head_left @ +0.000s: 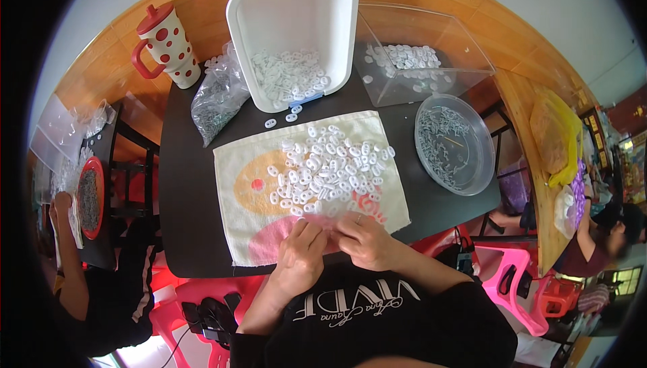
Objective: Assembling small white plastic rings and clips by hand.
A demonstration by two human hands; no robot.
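Both hands are working together at 6 o'clock of a cream terry towel point(236, 193) with an orange-and-pink print, lying flat on the dark matte tabletop point(185, 166). Left hand point(300, 253) is curling knuckles-up, fingers pinched narrow; right hand point(364, 240) is curling the same way, fingertips meeting the left's. Whatever they are pinching is too small to tell. Just at 12 o'clock of the hands, a loose pile of small white plastic oval rings point(330, 169) is spreading over the towel's nubby cloth. At 12 o'clock of the towel, a white rounded plastic bin point(293, 4) is tipping open with more rings inside. At 1 o'clock a clear box point(465, 51) is holding white pieces; at 3 o'clock a round clear dish point(472, 172) is holding grey metal bits. At 10 o'clock a crinkled plastic bag point(216, 102) and a red-dotted mug point(168, 44) are standing.
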